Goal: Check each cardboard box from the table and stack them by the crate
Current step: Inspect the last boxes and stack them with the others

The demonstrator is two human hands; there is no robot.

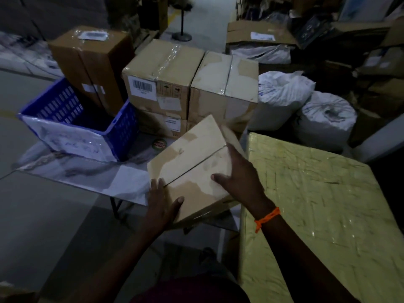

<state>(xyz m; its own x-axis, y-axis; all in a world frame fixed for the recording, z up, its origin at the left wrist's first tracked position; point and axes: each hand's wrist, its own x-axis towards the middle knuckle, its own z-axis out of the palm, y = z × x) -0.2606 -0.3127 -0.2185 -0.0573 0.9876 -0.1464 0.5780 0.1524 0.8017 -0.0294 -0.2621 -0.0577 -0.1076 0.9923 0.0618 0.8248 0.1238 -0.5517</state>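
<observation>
We note cardboard box (pixel 192 162): matt tan board, paler rough patches on top face. Stacked cartons (pixel 166 84): same dull cardboard, seams under glossy clear tape (pixel 168 60); white paper barcode label (pixel 142 87). Crate (pixel 124 127): blue slotted plastic, slight sheen; white paper sheet (pixel 72 141) on front. Big parcel (pixel 317 204): yellowish, under wrinkled shiny film. Sacks (pixel 282 95): white, crumpled, woven-looking to us. Table cover (pixel 91 173): smooth, glossy sheet. Wrist band (pixel 267 217): orange thread.
</observation>
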